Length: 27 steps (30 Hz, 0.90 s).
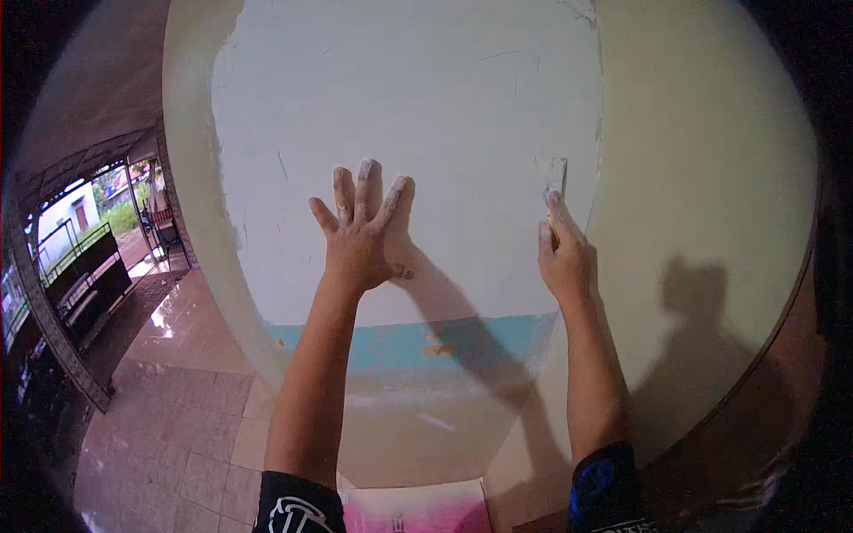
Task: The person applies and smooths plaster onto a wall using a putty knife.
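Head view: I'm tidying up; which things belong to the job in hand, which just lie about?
In the job:
scraper, in the right hand
white wall patch, left hand spread over it

Apparently idle:
pink-and-white item below, kind unclear
dark barrier, far left

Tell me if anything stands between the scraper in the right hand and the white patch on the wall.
Nothing visible does: the right hand holds the scraper over the white patch, near its right edge, and the left hand is spread farther left, clear of it.

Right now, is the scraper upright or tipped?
Upright: the scraper points blade-up from the right grip, in front of the white wall patch.
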{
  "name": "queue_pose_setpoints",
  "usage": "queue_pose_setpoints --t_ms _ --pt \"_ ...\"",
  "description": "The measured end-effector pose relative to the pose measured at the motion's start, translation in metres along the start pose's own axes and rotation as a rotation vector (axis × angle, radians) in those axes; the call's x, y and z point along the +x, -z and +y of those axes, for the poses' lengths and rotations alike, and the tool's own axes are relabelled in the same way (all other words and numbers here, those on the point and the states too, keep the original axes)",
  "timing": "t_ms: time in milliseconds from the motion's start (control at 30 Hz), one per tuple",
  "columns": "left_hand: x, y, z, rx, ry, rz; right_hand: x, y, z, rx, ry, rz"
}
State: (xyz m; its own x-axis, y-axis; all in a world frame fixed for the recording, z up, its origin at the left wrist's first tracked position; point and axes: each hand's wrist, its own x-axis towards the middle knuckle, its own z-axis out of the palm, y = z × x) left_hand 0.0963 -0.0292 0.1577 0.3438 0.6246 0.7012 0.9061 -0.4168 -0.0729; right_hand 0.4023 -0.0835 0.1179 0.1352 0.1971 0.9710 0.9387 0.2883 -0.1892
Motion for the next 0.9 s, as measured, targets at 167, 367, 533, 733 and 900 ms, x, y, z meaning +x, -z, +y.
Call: queue_pose_setpoints --t_ms 167,367,533,733,900 --pt "0.0 -0.008 -0.004 -0.014 -0.002 0.044 -0.069 -0.01 0.012 -0.036 0.09 -0.019" --pt "-0.002 -0.006 -0.001 -0.064 -0.013 0.05 -0.042 -0.006 -0.001 -0.104 -0.053 -0.148" --pt "-0.002 -0.008 -0.001 -0.004 0.012 0.018 0.0 0.008 -0.02 -0.141 -0.177 -0.276" --pt "-0.002 -0.005 0.003 -0.047 -0.013 0.055 -0.104 -0.02 0.01 -0.046 -0.108 -0.216" --pt "-0.001 -0.009 0.002 -0.03 -0.005 0.054 0.009 0.007 -0.029 -0.1 -0.274 -0.344"
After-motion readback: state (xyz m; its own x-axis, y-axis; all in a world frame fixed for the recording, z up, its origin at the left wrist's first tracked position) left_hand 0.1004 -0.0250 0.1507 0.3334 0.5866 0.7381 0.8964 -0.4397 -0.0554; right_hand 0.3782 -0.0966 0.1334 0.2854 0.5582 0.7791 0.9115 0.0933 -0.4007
